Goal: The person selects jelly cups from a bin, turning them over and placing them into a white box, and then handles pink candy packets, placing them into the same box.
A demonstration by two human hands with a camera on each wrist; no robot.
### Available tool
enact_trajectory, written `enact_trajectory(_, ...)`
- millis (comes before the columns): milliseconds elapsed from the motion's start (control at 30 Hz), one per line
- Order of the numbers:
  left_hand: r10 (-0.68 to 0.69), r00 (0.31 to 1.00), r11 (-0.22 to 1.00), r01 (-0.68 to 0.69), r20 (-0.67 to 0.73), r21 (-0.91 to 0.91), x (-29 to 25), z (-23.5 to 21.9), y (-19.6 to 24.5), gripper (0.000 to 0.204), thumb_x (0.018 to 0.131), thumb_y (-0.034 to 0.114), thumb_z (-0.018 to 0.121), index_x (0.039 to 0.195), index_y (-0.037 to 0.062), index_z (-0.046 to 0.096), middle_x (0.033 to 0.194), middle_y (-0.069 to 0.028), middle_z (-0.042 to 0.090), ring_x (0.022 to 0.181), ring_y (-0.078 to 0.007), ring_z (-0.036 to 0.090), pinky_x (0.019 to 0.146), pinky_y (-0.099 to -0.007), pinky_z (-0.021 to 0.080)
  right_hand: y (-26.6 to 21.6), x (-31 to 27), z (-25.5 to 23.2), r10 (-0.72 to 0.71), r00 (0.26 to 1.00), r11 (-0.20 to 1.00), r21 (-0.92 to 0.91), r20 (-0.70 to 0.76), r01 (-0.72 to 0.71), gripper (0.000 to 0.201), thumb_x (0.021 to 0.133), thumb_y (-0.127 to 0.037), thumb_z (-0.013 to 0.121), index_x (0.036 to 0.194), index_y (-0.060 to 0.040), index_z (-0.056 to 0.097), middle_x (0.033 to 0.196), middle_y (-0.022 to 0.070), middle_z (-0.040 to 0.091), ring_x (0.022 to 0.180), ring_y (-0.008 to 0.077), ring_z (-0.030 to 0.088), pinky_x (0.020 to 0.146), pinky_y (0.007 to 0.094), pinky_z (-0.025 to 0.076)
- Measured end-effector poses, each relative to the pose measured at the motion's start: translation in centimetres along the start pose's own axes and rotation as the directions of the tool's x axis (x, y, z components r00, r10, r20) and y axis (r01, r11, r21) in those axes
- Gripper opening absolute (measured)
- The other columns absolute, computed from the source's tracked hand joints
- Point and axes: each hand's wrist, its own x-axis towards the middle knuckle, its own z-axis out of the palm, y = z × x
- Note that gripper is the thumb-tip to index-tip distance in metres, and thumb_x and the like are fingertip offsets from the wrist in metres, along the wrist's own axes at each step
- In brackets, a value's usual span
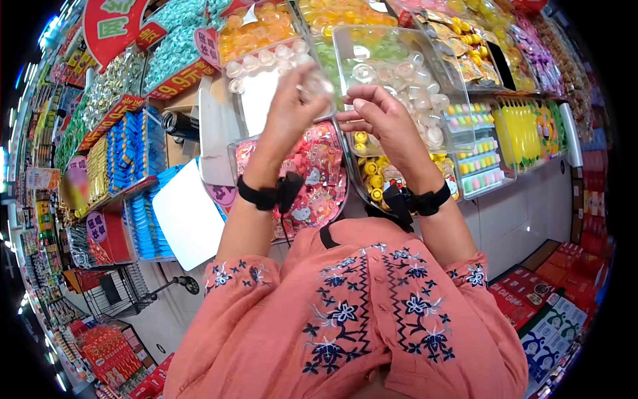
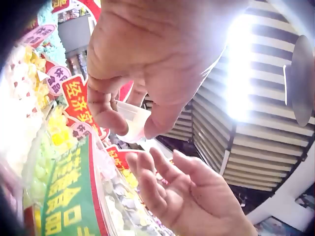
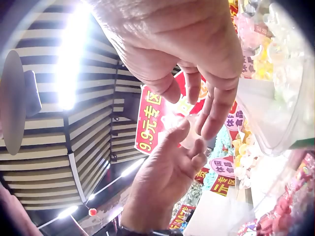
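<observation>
The cup (image 2: 133, 122) sits pinched between thumb and fingers in the left hand's (image 1: 292, 106) grip; the right hand (image 1: 382, 120), fingers loosely parted, is just beside, to the cup's right.

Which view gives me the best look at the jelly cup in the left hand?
Left wrist: the jelly cup shows largest there, pinched in the left hand. The head view shows it blurred; the right wrist view shows it washed out and partly hidden.
</observation>
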Motion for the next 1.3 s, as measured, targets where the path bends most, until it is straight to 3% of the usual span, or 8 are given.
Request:
enact_trajectory(33, 0.052, 0.996, 0.998, -0.051, -0.075, 0.022, 1.1, -1.1, -1.1, 0.06, 0.084, 0.017, 0.075, 0.138, 0.0083, 0.052, 0.117, -0.0075, 0.053, 0.08, -0.0058, 0.055, 0.057, -0.0194, 0.047, 0.0, 0.0, 0.0, 0.0, 1.0, 1.0, -0.012, 0.009, 0.0, 0.028, 0.1, -0.017, 0.055, 0.122, 0.0005, 0.054, 0.113, 0.0096, 0.06, 0.1, 0.0197, 0.067, 0.084, 0.0312, 0.057)
enact_trajectory(100, 0.062, 0.978, 0.991, -0.037, -0.201, 0.128, 3.7, -3.3, -4.2, 0.061, 0.082, 0.02, 0.075, 0.137, 0.0046, 0.053, 0.117, -0.0131, 0.058, 0.086, -0.0143, 0.061, 0.068, -0.0268, 0.053, 0.0, 0.0, -0.3, 0.003, 1.0, 0.999, -0.044, -0.008, -0.003, 0.027, 0.101, -0.016, 0.053, 0.122, 0.0008, 0.054, 0.115, 0.011, 0.06, 0.1, 0.0205, 0.067, 0.084, 0.0311, 0.057)
enact_trajectory(200, 0.174, 0.965, 0.794, -0.019, -0.198, 0.607, 7.1, -6.3, -12.4, 0.063, 0.079, 0.025, 0.075, 0.133, -0.0009, 0.054, 0.122, -0.023, 0.06, 0.102, -0.0304, 0.064, 0.086, -0.038, 0.053, 0.0, -0.1, -0.8, 0.035, 0.998, 0.998, -0.051, -0.053, -0.038, 0.028, 0.1, -0.017, 0.054, 0.121, 0.0021, 0.053, 0.113, 0.0124, 0.06, 0.097, 0.022, 0.068, 0.082, 0.0323, 0.058)
enact_trajectory(300, -0.079, 0.975, 0.769, 0.193, -0.209, 0.609, 7.9, -6.6, -16.0, 0.059, 0.077, 0.026, 0.071, 0.128, 0.001, 0.056, 0.123, -0.0272, 0.057, 0.115, -0.0425, 0.056, 0.097, -0.0473, 0.047, 0.1, -0.4, -1.4, 0.081, 0.992, 0.996, -0.031, -0.092, -0.084, 0.03, 0.099, -0.017, 0.054, 0.121, 0.0029, 0.052, 0.112, 0.0134, 0.06, 0.094, 0.0229, 0.068, 0.08, 0.0328, 0.058)
enact_trajectory(567, -0.217, 0.951, 0.587, 0.309, -0.222, 0.748, 10.0, -5.8, -20.2, 0.047, 0.082, 0.024, 0.07, 0.116, 0.0017, 0.047, 0.118, -0.0234, 0.057, 0.105, -0.0432, 0.062, 0.086, -0.0514, 0.052, -0.1, -0.3, -3.0, 0.137, 0.975, 0.987, -0.058, -0.174, -0.149, 0.034, 0.098, -0.018, 0.055, 0.124, 0.0036, 0.051, 0.115, 0.0164, 0.061, 0.092, 0.0225, 0.069, 0.079, 0.0319, 0.058)
enact_trajectory(767, -0.153, 0.968, 0.474, 0.249, -0.2, 0.844, 10.7, -5.4, -21.8, 0.041, 0.086, 0.023, 0.068, 0.113, 0.0025, 0.045, 0.112, -0.022, 0.058, 0.093, -0.0421, 0.066, 0.076, -0.051, 0.055, 0.2, 0.0, -3.5, 0.17, 0.966, 0.982, -0.048, -0.195, -0.183, 0.036, 0.097, -0.019, 0.057, 0.124, 0.0034, 0.051, 0.113, 0.0168, 0.062, 0.09, 0.022, 0.069, 0.077, 0.0311, 0.057)
enact_trajectory(967, -0.013, 0.985, 0.442, 0.162, -0.174, 0.882, 10.1, -5.7, -24.1, 0.037, 0.089, 0.024, 0.066, 0.11, 0.002, 0.045, 0.109, -0.0212, 0.057, 0.086, -0.0401, 0.068, 0.071, -0.0488, 0.057, 0.5, 0.3, -4.0, 0.197, 0.962, 0.976, -0.057, -0.192, -0.211, 0.037, 0.097, -0.021, 0.057, 0.124, 0.0027, 0.051, 0.111, 0.0162, 0.063, 0.089, 0.021, 0.069, 0.075, 0.0304, 0.057)
enact_trajectory(1300, -0.057, 0.98, 0.381, 0.199, -0.192, 0.903, 10.3, -6.0, -23.7, 0.029, 0.089, 0.02, 0.065, 0.106, 0.0022, 0.048, 0.108, -0.0218, 0.054, 0.085, -0.0376, 0.069, 0.069, -0.0456, 0.059, 0.9, 0.5, -3.9, 0.215, 0.965, 0.973, -0.057, -0.149, -0.226, 0.036, 0.098, -0.023, 0.056, 0.124, 0.0015, 0.051, 0.111, 0.0157, 0.063, 0.09, 0.0199, 0.068, 0.076, 0.0299, 0.056)
